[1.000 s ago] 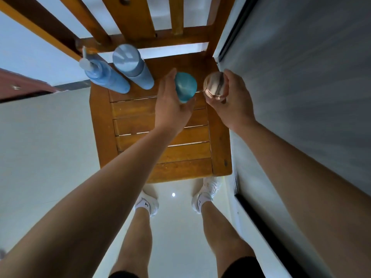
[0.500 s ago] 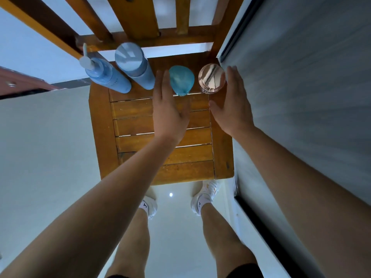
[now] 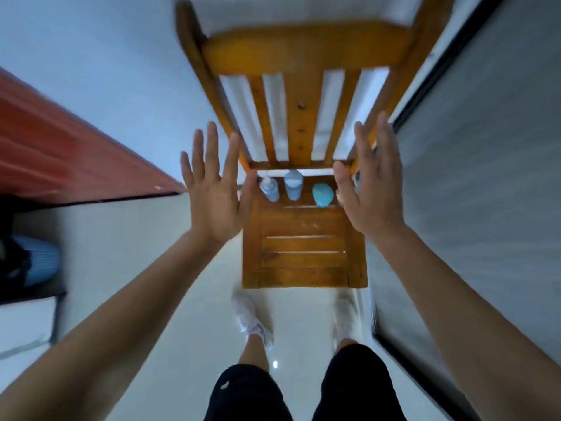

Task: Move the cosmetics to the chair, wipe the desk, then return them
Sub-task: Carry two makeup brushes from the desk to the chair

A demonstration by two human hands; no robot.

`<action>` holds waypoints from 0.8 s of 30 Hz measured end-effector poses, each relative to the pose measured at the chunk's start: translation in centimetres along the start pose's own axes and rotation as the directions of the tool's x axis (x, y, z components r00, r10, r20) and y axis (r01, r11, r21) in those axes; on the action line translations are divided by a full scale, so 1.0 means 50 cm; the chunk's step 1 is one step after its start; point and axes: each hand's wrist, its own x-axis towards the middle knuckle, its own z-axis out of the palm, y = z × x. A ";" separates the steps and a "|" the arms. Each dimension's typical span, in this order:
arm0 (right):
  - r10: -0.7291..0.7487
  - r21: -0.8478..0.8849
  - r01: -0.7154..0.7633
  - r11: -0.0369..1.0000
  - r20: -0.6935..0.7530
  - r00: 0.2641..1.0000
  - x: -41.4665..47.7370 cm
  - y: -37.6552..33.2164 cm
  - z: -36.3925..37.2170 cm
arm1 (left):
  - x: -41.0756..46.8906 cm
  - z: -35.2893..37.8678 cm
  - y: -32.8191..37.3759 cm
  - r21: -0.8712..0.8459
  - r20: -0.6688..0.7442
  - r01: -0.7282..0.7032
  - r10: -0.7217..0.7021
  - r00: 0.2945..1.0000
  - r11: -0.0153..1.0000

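The wooden chair (image 3: 303,256) stands on the floor below me. At the back of its seat stand a blue pump bottle (image 3: 269,189), a wider light-blue bottle (image 3: 293,183) and a teal rounded container (image 3: 322,194) in a row. The pinkish jar is hidden behind my right hand. My left hand (image 3: 214,189) hovers above the chair's left side, fingers spread and straight, holding nothing. My right hand (image 3: 368,183) hovers above the seat's right back corner, fingers straight, empty.
The grey desk surface (image 3: 485,177) runs along the right, with a dark edge. A reddish-brown panel (image 3: 60,153) lies at the left, a blue object (image 3: 39,259) below it. My legs and white shoes (image 3: 252,320) stand on the pale floor before the chair.
Both hands let go of the teal container and the pinkish jar on the seat, then rose with fingers spread. The view pulled back and up from the chair.
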 end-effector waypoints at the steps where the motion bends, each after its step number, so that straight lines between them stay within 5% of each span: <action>1: -0.074 0.020 0.075 0.997 -0.046 0.996 0.044 -0.051 -0.029 | 0.025 -0.078 -0.015 0.045 -0.061 0.014 -0.012 0.998 0.999; 5: -0.359 0.111 0.382 0.918 -0.183 0.915 0.185 -0.273 -0.109 | 0.046 -0.368 -0.048 0.210 -0.301 0.187 -0.119 0.946 0.960; 11: -0.688 0.336 0.739 0.584 -0.278 0.670 0.171 -0.633 -0.156 | -0.236 -0.677 -0.078 0.352 -0.574 0.594 -0.334 0.747 0.724; 19: -0.894 0.508 0.858 0.077 -0.345 0.284 -0.164 -1.062 -0.224 | -0.763 -0.953 -0.069 0.316 -0.800 0.908 -0.436 0.411 0.275; 24: -0.909 0.544 0.829 -0.131 -0.400 0.119 -0.407 -1.290 -0.221 | -1.054 -1.046 -0.073 0.241 -0.868 0.966 -0.426 0.256 0.089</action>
